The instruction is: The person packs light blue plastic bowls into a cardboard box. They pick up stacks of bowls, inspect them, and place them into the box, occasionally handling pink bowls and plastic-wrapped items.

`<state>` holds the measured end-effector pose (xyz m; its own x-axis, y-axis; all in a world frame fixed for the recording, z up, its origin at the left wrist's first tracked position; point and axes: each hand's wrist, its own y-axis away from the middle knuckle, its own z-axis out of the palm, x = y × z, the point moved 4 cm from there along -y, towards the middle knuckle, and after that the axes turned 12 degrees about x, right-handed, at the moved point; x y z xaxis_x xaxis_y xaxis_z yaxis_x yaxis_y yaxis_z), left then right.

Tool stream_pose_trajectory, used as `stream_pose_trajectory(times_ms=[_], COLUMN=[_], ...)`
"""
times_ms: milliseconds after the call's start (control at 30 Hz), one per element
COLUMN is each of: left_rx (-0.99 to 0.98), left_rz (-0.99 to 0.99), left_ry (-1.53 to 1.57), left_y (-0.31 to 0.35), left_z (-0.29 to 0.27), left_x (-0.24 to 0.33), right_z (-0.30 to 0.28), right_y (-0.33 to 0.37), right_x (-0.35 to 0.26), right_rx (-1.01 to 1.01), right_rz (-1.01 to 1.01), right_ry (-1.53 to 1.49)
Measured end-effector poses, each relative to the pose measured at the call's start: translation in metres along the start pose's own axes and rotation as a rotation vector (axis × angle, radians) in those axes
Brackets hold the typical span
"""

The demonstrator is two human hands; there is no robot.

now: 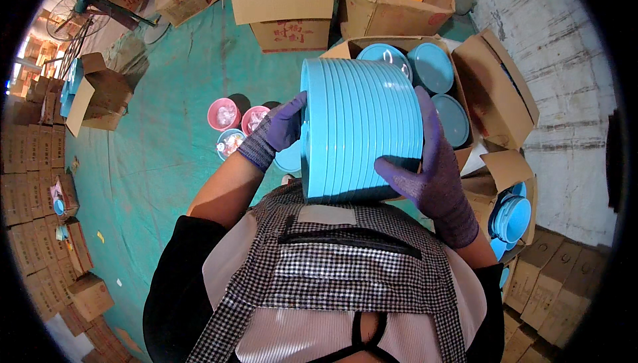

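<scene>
A thick stack of nested light-blue plastic buckets point(362, 130) lies on its side in front of my chest, its rims showing as a row of ridges. My left hand point(286, 125), in a purple-grey knit glove, presses against the stack's left end; its fingertips are partly hidden behind it. My right hand point(430, 167), gloved the same way, grips the right end with the thumb on the near side and the fingers up along the far side. Just beyond the stack, an open carton point(465, 114) holds several blue stacks with round ends facing up.
Pink buckets point(224, 114) and a blue bucket point(230, 142) with wrapped bits inside stand on the green floor sheet point(166, 97). Cartons of green point(286, 1) and pink-orange point(392, 11) ware sit ahead. Another carton point(515, 213) of blue buckets is at right, near a wall point(551, 84).
</scene>
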<state>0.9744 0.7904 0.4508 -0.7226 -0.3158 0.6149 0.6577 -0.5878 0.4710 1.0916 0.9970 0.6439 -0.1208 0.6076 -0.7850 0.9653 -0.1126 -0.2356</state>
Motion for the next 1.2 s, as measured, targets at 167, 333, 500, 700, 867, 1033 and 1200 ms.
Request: stream_pose_trajectory(times_ms=[167,333,500,700,867,1033,1200], left_rx=[-0.082,0.017,0.009,0.020,0.056,0.059,0.052], left_rz=[0.247,0.028,0.044,0.029,0.076,0.088,0.109], left_ry=[-0.308,-0.001,0.009,0.059,0.000,0.009,-0.003], left_y=[-0.006,0.002,0.004,0.000,0.006,0.005,0.007], left_z=[-0.006,-0.006,-0.001,-0.011,-0.005,-0.005,-0.003], left_x=[0.000,-0.001,-0.001,-0.006,0.000,0.000,0.003], right_z=[0.001,0.004,0.004,0.007,0.006,0.004,0.004], right_y=[0.001,0.001,0.001,-0.001,0.000,-0.002,-0.004], right_x=[-0.008,-0.006,-0.015,-0.015,-0.014,-0.017,-0.023], right_rx=[0.018,0.004,0.028,0.031,0.037,0.032,0.018], right_rz=[-0.047,-0.044,-0.074,-0.057,-0.050,-0.095,-0.066], right_ry=[0.047,0.053,0.035,0.073,0.160,0.231,0.197])
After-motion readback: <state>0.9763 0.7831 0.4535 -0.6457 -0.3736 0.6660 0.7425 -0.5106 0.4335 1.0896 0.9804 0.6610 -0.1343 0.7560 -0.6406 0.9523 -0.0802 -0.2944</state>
